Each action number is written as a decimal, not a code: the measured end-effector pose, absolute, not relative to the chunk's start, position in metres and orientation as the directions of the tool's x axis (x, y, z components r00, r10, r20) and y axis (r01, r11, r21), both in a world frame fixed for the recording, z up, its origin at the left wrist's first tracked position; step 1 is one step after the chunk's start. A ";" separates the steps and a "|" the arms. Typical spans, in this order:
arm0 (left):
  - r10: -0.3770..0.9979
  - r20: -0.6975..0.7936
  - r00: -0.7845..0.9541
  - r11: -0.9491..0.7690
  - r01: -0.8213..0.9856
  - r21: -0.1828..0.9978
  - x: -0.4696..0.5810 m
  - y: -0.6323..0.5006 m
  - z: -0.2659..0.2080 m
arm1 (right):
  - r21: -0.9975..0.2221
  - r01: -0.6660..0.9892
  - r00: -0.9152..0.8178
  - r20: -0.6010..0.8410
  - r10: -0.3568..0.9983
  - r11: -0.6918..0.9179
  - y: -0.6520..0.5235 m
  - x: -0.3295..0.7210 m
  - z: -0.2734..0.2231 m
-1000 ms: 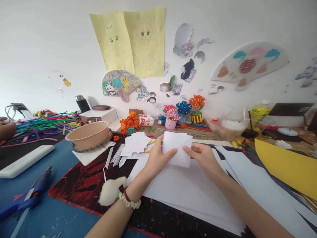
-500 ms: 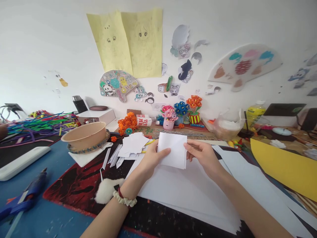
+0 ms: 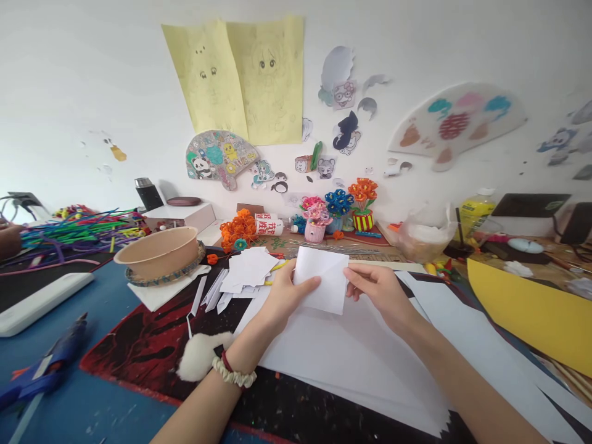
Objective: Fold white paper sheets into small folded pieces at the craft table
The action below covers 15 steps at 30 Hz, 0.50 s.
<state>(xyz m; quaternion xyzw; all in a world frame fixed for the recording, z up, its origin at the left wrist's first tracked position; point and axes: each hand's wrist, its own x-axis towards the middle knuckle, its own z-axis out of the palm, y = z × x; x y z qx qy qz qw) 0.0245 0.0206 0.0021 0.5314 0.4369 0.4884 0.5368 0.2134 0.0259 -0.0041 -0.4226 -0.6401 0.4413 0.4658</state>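
A small folded white paper square (image 3: 320,296) is held up between my two hands. My left hand (image 3: 290,290) grips its left side, thumb lying across the front and fingers hidden behind. At the upper right edge, my right hand (image 3: 372,285) pinches the paper between thumb and fingertips. Below the hands lie large white sheets (image 3: 361,364) on a black and red mat (image 3: 152,351). To the left of my left hand is a pile of cut white paper pieces (image 3: 247,271).
A blue glue gun (image 3: 50,364) and a white oblong case (image 3: 46,302) lie at the left, near a beige bowl (image 3: 160,253). Pipe-cleaner flowers (image 3: 317,216) stand at the back. Yellow card (image 3: 531,314) lies right. Another person's hand (image 3: 9,237) shows at the far left edge.
The layers of the folded square sit more evenly; the offset edge at its right is no longer visible. Both hands keep nearly the same place. The other person's hand shows more at far left.
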 end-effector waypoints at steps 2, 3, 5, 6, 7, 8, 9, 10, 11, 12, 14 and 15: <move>0.989 0.052 0.140 -0.044 -0.061 0.997 0.024 0.022 0.001 | -0.959 0.128 -0.217 0.220 0.951 0.251 0.026 0.213 -0.004; 0.989 0.052 0.139 -0.044 -0.061 0.997 0.024 0.022 0.001 | -0.960 0.128 -0.218 0.218 0.951 0.250 0.026 0.213 -0.004; 0.990 0.051 0.133 -0.044 -0.057 0.997 0.024 0.022 0.001 | -0.961 0.129 -0.216 0.213 0.953 0.245 0.026 0.212 -0.004; 0.990 0.053 0.128 -0.046 -0.052 0.998 0.024 0.022 0.001 | -0.962 0.130 -0.213 0.211 0.954 0.242 0.026 0.213 -0.004; 0.991 0.055 0.125 -0.049 -0.048 0.998 0.024 0.022 0.001 | -0.962 0.132 -0.210 0.209 0.955 0.240 0.026 0.213 -0.004; 0.991 0.057 0.123 -0.051 -0.046 0.998 0.024 0.022 0.002 | -0.962 0.132 -0.206 0.209 0.956 0.239 0.026 0.213 -0.004; 0.991 0.058 0.122 -0.053 -0.044 0.998 0.024 0.022 0.002 | -0.962 0.130 -0.205 0.209 0.956 0.239 0.025 0.213 -0.004; 0.991 0.058 0.122 -0.054 -0.042 0.998 0.024 0.022 0.001 | -0.962 0.128 -0.207 0.211 0.955 0.240 0.025 0.213 -0.004; 0.991 0.058 0.121 -0.054 -0.039 0.998 0.024 0.022 0.001 | -0.962 0.125 -0.209 0.213 0.954 0.242 0.025 0.213 -0.003; 0.991 0.057 0.119 -0.053 -0.036 0.998 0.024 0.022 0.001 | -0.962 0.123 -0.211 0.214 0.954 0.243 0.025 0.213 -0.003; 0.992 0.056 0.115 -0.053 -0.030 0.998 0.024 0.023 0.000 | -0.963 0.123 -0.212 0.213 0.954 0.242 0.025 0.213 -0.003; 0.992 0.055 0.114 -0.052 -0.029 0.998 0.024 0.023 0.000 | -0.962 0.124 -0.211 0.212 0.954 0.241 0.026 0.213 -0.004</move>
